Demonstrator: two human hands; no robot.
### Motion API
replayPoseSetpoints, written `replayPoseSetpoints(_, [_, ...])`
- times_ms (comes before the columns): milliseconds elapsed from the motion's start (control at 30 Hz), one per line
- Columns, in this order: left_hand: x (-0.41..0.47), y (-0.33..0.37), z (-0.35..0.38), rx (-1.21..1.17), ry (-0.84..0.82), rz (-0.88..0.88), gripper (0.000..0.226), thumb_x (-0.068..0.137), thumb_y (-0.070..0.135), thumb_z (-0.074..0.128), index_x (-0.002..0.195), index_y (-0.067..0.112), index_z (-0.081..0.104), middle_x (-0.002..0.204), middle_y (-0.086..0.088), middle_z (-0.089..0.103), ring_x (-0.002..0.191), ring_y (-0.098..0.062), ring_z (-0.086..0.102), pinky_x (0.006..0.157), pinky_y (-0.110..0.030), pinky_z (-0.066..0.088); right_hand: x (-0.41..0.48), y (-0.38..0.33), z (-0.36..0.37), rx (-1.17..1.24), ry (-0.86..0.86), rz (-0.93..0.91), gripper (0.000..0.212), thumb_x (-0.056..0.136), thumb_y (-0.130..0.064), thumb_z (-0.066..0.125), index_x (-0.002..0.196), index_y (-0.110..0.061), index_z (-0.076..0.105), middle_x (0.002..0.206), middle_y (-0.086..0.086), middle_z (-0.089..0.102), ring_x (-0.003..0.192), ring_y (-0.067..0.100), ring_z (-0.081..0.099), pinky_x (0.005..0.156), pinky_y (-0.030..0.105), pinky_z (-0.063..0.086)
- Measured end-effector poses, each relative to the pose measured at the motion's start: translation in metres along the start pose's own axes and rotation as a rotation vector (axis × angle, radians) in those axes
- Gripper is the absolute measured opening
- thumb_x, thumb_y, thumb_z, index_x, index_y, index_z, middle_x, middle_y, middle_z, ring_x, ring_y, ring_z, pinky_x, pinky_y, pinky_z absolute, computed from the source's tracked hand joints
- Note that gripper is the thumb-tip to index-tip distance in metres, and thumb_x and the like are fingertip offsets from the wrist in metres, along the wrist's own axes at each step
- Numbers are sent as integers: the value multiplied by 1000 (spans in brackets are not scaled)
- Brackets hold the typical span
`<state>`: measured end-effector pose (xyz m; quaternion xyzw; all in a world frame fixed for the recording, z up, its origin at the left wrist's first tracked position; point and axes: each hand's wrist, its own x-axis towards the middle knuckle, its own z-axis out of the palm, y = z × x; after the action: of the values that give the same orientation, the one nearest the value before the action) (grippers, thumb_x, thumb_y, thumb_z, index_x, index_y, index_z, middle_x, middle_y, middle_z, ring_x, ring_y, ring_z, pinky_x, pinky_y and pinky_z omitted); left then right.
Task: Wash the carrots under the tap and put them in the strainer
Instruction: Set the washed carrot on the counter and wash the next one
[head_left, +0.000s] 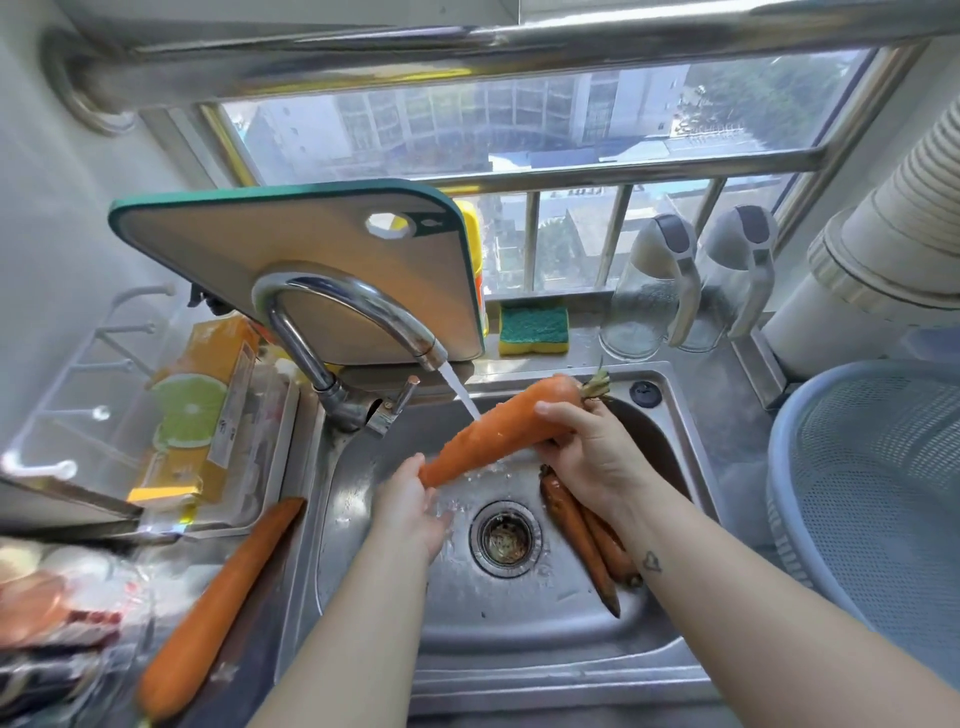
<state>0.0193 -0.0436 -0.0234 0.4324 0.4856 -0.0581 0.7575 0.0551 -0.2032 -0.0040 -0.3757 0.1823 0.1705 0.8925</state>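
Observation:
A large orange carrot is held slantwise over the steel sink, under the water running from the tap. My right hand grips its thick, leafy end. My left hand holds its thin tip. Two darker carrots lie in the sink basin right of the drain, partly under my right forearm. Another long carrot rests on the counter left of the sink. The pale blue strainer sits at the right and holds nothing I can see.
A teal-edged cutting board leans behind the tap. A green and yellow sponge and two glass dispensers stand on the sill. An orange box sits left of the tap, with wrapped food at the near left.

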Motion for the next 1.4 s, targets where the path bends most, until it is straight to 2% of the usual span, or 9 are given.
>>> replayPoseSetpoints(67, [4, 0, -12, 341, 50, 196, 44, 97, 23, 49, 140, 20, 41, 141, -5, 46, 127, -24, 45, 103, -45, 36, 5, -1, 6, -71, -42, 3, 49, 79, 18, 54, 122, -5, 51, 102, 18, 62, 95, 28, 63, 92, 39, 48])
replayPoseSetpoints(167, [-6, 5, -9, 728, -54, 511, 37, 103, 29, 35, 132, 17, 53, 137, -4, 53, 124, -18, 49, 101, -30, 35, 11, 5, 16, -225, -116, 63, 58, 78, 19, 55, 130, -7, 48, 110, 20, 60, 99, 31, 62, 93, 38, 48])
replayPoseSetpoints(333, [-13, 8, 1, 994, -55, 507, 75, 96, 58, 9, 116, 12, 65, 109, -13, 66, 104, -27, 59, 84, -31, 42, 10, 23, 30, -365, -218, 126, 51, 73, 9, 66, 122, 0, 53, 104, 15, 62, 90, 22, 63, 78, 28, 52])
replayPoseSetpoints(467, [-14, -1, -3, 951, -29, 591, 79, 92, 62, 10, 99, 10, 68, 83, -12, 66, 75, -23, 59, 62, -29, 38, 9, 37, 43, -452, -134, 54, 42, 63, -15, 72, 101, -6, 58, 86, 8, 60, 83, 21, 58, 77, 32, 46])
replayPoseSetpoints(633, [-20, -19, -7, 862, -112, 758, 66, 82, 64, 18, 91, 16, 63, 70, 7, 59, 66, -9, 56, 49, -14, 35, 12, 50, 57, -527, 142, -73, 10, 79, -25, 74, 84, -20, 67, 83, 1, 65, 82, 16, 61, 82, 34, 50])
replayPoseSetpoints(800, [-11, -16, -19, 843, -154, 748, 61, 81, 63, 21, 80, 14, 58, 60, 7, 53, 56, -9, 50, 44, -14, 32, 8, 47, 62, -470, 48, 54, 3, 87, -21, 65, 89, -21, 65, 89, 1, 64, 84, 15, 60, 81, 31, 48])
replayPoseSetpoints(967, [-1, -15, -26, 734, -225, 611, 86, 79, 79, 20, 85, 7, 66, 73, -17, 69, 67, -28, 65, 62, -35, 49, 8, 26, 53, -333, -202, 225, 16, 95, -11, 48, 105, -10, 61, 92, -1, 67, 82, 13, 60, 70, 28, 48])
replayPoseSetpoints(1067, [-1, -12, -26, 713, -293, 543, 90, 77, 84, 22, 84, 9, 70, 66, -13, 70, 60, -23, 68, 60, -32, 53, 6, 19, 43, -354, -312, 221, 16, 98, -13, 47, 105, -9, 60, 89, 3, 66, 84, 16, 60, 76, 32, 47])
replayPoseSetpoints(1400, [-19, -27, -25, 801, -184, 722, 66, 84, 65, 20, 78, 17, 65, 64, 2, 65, 62, -13, 63, 54, -23, 45, 11, 47, 55, -798, 123, -110, 46, 98, -46, 42, 70, -17, 65, 75, -2, 70, 76, 18, 63, 81, 38, 52])
